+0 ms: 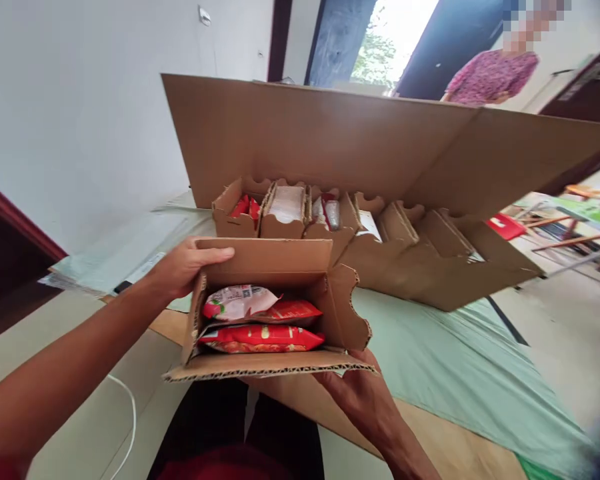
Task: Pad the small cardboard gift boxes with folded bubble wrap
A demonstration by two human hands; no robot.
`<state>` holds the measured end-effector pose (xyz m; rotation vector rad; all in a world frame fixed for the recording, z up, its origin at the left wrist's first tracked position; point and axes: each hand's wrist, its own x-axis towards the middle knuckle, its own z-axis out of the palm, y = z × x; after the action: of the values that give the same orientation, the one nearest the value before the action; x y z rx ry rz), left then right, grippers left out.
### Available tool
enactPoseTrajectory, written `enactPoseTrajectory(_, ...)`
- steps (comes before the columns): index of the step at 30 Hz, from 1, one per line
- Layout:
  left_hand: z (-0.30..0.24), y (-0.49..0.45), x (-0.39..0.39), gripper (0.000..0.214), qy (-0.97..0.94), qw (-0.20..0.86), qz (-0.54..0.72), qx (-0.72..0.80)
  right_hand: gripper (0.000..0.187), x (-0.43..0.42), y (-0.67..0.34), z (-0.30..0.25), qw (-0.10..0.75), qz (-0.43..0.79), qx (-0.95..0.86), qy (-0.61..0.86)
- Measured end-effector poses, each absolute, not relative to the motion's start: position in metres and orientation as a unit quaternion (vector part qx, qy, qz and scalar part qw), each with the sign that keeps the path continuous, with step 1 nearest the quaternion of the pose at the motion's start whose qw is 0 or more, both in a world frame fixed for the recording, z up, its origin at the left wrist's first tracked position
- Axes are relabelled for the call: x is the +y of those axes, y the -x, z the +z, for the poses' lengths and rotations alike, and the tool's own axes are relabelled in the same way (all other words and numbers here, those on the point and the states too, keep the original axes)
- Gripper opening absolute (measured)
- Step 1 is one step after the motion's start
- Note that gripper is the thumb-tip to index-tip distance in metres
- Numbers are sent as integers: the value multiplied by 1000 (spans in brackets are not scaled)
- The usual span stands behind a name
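Observation:
A small cardboard box point(265, 257), open at the top, is held up between my two hands and tilted toward me. Inside lie a red snack packet point(263, 339) and a white and pink packet point(240, 301), with another red packet point(297, 310) partly behind. My left hand point(193, 263) grips the box's left side, thumb along the far flap. Under the lower right corner is my right hand point(353, 383), its fingers partly hidden by the box. Just beyond stands a row of similar cardboard bins point(285, 230), some with packets in them.
A large upright cardboard panel point(330, 140) rises behind the bins. Pale green cloth point(430, 347) covers the table below. A person in a pink patterned top point(493, 80) stands at the back right, near a red object point(505, 227). A white cable point(130, 417) hangs at lower left.

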<state>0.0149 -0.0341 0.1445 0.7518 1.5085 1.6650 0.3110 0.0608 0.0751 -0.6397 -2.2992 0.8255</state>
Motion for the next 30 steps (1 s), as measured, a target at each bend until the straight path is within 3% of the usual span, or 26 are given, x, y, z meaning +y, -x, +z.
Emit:
enactPoseTrajectory(4,120,-47,52,38,-352,474,608,530,46,78,-352,59,318,298,-826,357)
enactPoseTrajectory(9,116,-68,104,31,-442,404,575,557,48,87,-378,45,351,270,-791,423)
enactPoseTrajectory(13,100,-65,71,36,-385,321,651,570,55,88,-398,23,339,277,-795,420)
enactPoseTrajectory(20,20,-96,-7,64,-258,365,721,530,61,92,-407,-3,322,295,-799,413)
enactPoseTrajectory(30,5,-139,5,63,-179,358,783,476,38,89,-383,1,376,284,-777,418)
